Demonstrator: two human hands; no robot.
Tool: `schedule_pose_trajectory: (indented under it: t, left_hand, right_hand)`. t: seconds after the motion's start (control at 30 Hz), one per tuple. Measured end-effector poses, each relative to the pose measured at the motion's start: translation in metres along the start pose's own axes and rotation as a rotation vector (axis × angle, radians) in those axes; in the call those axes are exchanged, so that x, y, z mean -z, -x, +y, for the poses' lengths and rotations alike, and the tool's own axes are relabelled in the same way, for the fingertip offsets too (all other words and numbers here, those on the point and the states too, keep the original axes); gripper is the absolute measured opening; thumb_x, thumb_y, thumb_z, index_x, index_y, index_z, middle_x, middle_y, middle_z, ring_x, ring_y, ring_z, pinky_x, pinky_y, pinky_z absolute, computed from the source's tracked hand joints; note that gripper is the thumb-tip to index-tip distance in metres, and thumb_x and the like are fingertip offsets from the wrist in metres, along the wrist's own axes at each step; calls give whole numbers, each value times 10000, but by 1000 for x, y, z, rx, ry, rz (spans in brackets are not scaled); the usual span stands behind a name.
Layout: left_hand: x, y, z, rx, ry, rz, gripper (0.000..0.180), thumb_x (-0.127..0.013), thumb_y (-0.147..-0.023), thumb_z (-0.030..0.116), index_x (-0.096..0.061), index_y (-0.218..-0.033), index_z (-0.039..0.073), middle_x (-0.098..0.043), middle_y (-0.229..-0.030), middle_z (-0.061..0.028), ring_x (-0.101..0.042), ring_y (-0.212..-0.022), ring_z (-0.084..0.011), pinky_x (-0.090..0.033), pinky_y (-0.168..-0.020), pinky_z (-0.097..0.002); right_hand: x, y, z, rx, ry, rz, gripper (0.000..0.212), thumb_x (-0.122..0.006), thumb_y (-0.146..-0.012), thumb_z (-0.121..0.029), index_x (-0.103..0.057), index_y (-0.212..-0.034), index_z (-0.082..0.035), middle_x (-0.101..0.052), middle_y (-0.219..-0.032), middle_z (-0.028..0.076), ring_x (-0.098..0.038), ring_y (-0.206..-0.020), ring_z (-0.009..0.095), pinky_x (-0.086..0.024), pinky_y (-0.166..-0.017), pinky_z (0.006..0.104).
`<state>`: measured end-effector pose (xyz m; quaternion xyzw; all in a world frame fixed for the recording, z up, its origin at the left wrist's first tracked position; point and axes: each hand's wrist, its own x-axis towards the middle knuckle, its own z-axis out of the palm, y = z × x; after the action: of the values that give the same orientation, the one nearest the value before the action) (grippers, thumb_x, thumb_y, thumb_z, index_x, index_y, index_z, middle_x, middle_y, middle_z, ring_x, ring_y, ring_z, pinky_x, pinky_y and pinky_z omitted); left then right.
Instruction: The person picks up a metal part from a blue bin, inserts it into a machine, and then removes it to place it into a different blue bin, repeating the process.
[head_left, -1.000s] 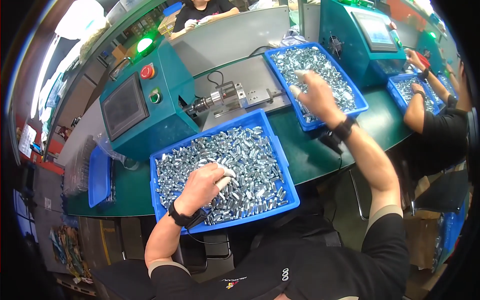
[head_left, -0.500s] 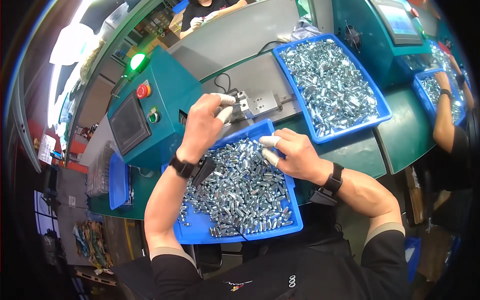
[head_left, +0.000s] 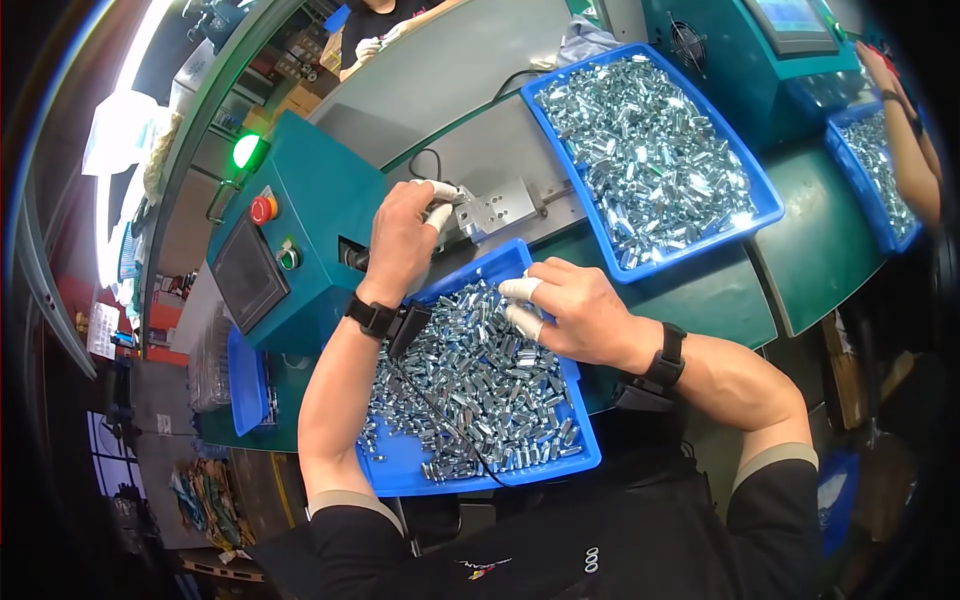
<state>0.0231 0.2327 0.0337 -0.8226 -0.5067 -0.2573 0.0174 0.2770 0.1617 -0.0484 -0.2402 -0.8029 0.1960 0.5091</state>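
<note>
My left hand [head_left: 402,238] reaches to the metal fixture [head_left: 497,208] on the machine, white covers on its thumb and forefinger. Those fingers are bent toward each other at the fixture's left end; whatever lies between them is too small to make out. My right hand [head_left: 585,312] hovers at the upper right of the near blue tray [head_left: 590,452], its covered thumb and forefinger apart and no piece plainly visible between them. Heaped in that tray are small shiny hexagonal metal pieces [head_left: 490,385], like long nuts.
A second blue tray [head_left: 765,212], full of similar pieces, stands beyond my right hand. Left of the fixture is a teal machine [head_left: 320,185] with a dark screen, red button [head_left: 263,209] and lit green lamp [head_left: 248,151]. Co-workers' hands show at the top and far right.
The view has shifted a little. My left hand stays at the fixture, where a clear-looking piece now shows beside its fingertips. My right thumb and forefinger have spread slightly over the near tray.
</note>
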Motion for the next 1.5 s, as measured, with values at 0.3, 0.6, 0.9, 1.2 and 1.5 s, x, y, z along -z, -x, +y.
schedule_pose_trajectory:
  t: [0.3,0.6,0.9,1.2,1.5]
  left_hand:
    - [-3,4,0,-3,-95,-43,148,-782,-922,39,-785,-1070,56,-749,-991,-105,-681,-974,-322,-541,-837,-425]
    - [1,13,4,-161,-193,9,202,-773,-897,37,-767,-1099,38,-722,-974,-126,-670,-984,-365,-539,-888,-461]
    - [41,105,42,-76,-7,32,372,-800,-887,25,-761,-1256,44,-753,-1121,-177,-699,-1068,-382,-560,-962,-465]
    - [57,192,55,112,158,-53,321,-817,-898,16,-778,-1216,36,-790,-1118,-145,-730,-1067,-343,-586,-934,-429]
    - [59,200,51,190,265,-71,307,-822,-892,17,-790,-1197,27,-803,-1103,-139,-740,-1046,-338,-586,-920,-414]
  right_hand:
    - [-1,0,3,-21,0,7,200,-810,-910,-136,-754,-1085,-57,-644,-842,74,-678,-800,287,-556,-651,421]
    - [-6,0,10,40,10,54,240,-847,-900,-94,-765,-1123,-58,-680,-873,96,-674,-758,298,-540,-648,411]
    - [-23,-37,19,-469,-397,-25,641,-722,-1022,-101,-483,-1611,-25,-667,-1475,202,-667,-1316,255,-557,-1024,357]
    - [-40,-63,20,-565,-588,-170,743,-685,-1045,-101,-340,-1699,-24,-560,-1623,219,-564,-1470,283,-429,-1231,397]
    - [-50,-54,42,-432,-626,-259,758,-672,-1053,-106,-311,-1715,-32,-547,-1640,194,-563,-1464,261,-441,-1223,409]
